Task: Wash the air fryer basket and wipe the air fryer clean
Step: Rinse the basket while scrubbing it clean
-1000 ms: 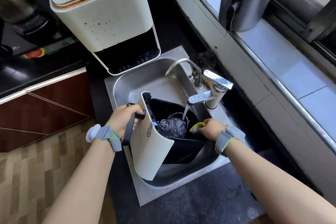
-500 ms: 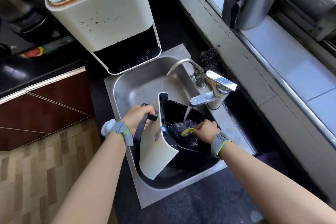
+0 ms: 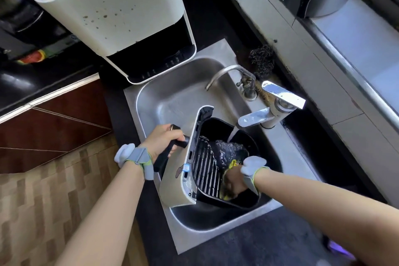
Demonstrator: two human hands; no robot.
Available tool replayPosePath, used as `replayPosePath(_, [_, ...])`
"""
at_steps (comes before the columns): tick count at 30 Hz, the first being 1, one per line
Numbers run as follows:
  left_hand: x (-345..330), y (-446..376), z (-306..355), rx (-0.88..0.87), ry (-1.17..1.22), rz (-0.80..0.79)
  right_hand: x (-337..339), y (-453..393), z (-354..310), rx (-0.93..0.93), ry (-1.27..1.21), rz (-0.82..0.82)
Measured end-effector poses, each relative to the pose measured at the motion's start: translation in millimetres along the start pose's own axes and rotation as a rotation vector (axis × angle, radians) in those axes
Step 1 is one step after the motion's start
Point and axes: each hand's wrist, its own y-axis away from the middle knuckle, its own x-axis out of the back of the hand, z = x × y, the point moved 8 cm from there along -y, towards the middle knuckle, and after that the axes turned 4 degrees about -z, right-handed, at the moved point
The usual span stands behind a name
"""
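Kitchen corner, dark desk [image 3: 248,244] around steel sink [image 3: 172,101]. Basket [image 3: 207,157] sits in sink, tilted on edge, open side toward tap [image 3: 257,117], probably so stream lands inside and drains off. Left hand [image 3: 165,139], fingers wrapped round black handle [image 3: 170,150], braces it at that angle. Right hand [image 3: 234,181] reaches down into basket, fingers closed on yellow sponge [image 3: 233,164], pressed near grill rack [image 3: 205,170] — scrubbing, by look. Air fryer [image 3: 112,17] stands on desk behind sink, drawer slot empty, grease-spotted front not yet wiped.
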Motion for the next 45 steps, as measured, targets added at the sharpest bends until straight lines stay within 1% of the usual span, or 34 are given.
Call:
replayPosePath(3, [9, 0, -7, 0.013, 0.034, 0.021, -13, -15, -18, 0.059, -0.18, -0.059])
replayPosePath(4, [12, -1, -11, 0.019, 0.04, 0.027, -14, -21, -29, 0.071, -0.35, -0.052])
replayPosePath(6, [15, -5, -16, 0.033, 0.046, 0.03, -6, -24, -56, 0.154, -0.792, -0.035])
replayPosePath(7, [15, -7, -17, 0.039, 0.047, 0.028, -1, -27, -71, 0.235, -0.908, -0.026])
replayPosePath(8, [15, -8, -16, 0.043, 0.045, 0.021, 3, -28, -83, 0.297, -0.947, 0.009])
replayPosePath(9, [14, -10, -14, 0.046, 0.039, 0.011, 13, -31, -88, 0.337, -0.851, 0.141])
replayPosePath(10, [14, -11, -12, 0.052, 0.034, 0.003, 22, -35, -85, 0.325, -0.755, 0.277])
replayPosePath(12, [15, -15, -9, 0.07, 0.026, -0.005, 39, -45, -69, 0.321, -0.432, 0.534])
replayPosePath(13, [14, -16, -10, 0.077, 0.025, -0.011, 44, -47, -56, 0.289, -0.299, 0.597])
replayPosePath(14, [13, -18, -10, 0.082, 0.025, -0.014, 47, -52, -42, 0.24, -0.245, 0.622])
replayPosePath(15, [11, -20, -12, 0.088, 0.031, -0.018, 48, -60, -29, 0.179, -0.257, 0.628])
replayPosePath(17, [9, -24, -15, 0.1, 0.062, -0.017, 45, -70, -25, 0.132, -0.231, 0.641])
replayPosePath(18, [10, -25, -17, 0.106, 0.078, -0.007, 38, -71, -37, 0.186, -0.17, 0.624])
replayPosePath(19, [12, -27, -18, 0.111, 0.095, 0.001, 28, -68, -52, 0.299, -0.105, 0.572])
replayPosePath(21, [14, -28, -20, 0.116, 0.126, 0.01, 4, -51, -73, 0.615, 0.034, 0.461])
replayPosePath(22, [14, -28, -20, 0.114, 0.13, 0.007, -4, -42, -77, 0.734, 0.12, 0.431])
replayPosePath(23, [13, -28, -21, 0.114, 0.131, 0.006, 0, -34, -75, 0.79, 0.211, 0.456])
replayPosePath(24, [12, -28, -21, 0.117, 0.126, 0.006, 12, -32, -70, 0.776, 0.293, 0.495])
replayPosePath(25, [11, -27, -22, 0.125, 0.123, 0.005, 26, -37, -62, 0.709, 0.361, 0.568])
replayPosePath(26, [11, -26, -22, 0.133, 0.123, 0.001, 40, -47, -51, 0.582, 0.366, 0.564])
replayPosePath(27, [10, -26, -22, 0.139, 0.131, -0.002, 50, -56, -37, 0.435, 0.294, 0.525])
replayPosePath(28, [11, -25, -21, 0.142, 0.137, -0.001, 56, -64, -26, 0.302, 0.13, 0.492])
replayPosePath(29, [12, -25, -20, 0.144, 0.136, 0.003, 59, -68, -21, 0.207, -0.02, 0.515])
replayPosePath(30, [13, -26, -20, 0.146, 0.128, 0.006, 56, -70, -22, 0.141, -0.097, 0.555])
replayPosePath(31, [12, -26, -21, 0.149, 0.127, 0.011, 51, -71, -23, 0.066, -0.104, 0.576])
replayPosePath(33, [12, -25, -23, 0.151, 0.135, 0.02, 42, -74, -16, -0.12, -0.066, 0.537])
replayPosePath(34, [12, -24, -24, 0.155, 0.143, 0.021, 41, -76, -2, -0.218, -0.081, 0.484])
replayPosePath(36, [11, -22, -29, 0.164, 0.156, 0.016, 39, -74, 31, -0.383, -0.163, 0.354])
replayPosePath(38, [10, -22, -31, 0.164, 0.152, 0.011, 37, -68, 50, -0.515, -0.268, 0.317])
replayPosePath(39, [10, -22, -31, 0.165, 0.149, 0.009, 39, -68, 52, -0.535, -0.334, 0.341])
replayPosePath(40, [9, -22, -31, 0.168, 0.148, 0.007, 41, -69, 46, -0.491, -0.423, 0.374])
replayPosePath(43, [10, -20, -31, 0.169, 0.152, 0.002, 60, -69, 15, -0.293, -0.689, 0.613])
replayPosePath(44, [11, -20, -29, 0.165, 0.154, 0.009, 67, -66, 0, -0.217, -0.744, 0.674])
replayPosePath(45, [12, -19, -29, 0.164, 0.157, 0.016, 70, -63, -19, -0.129, -0.8, 0.681])
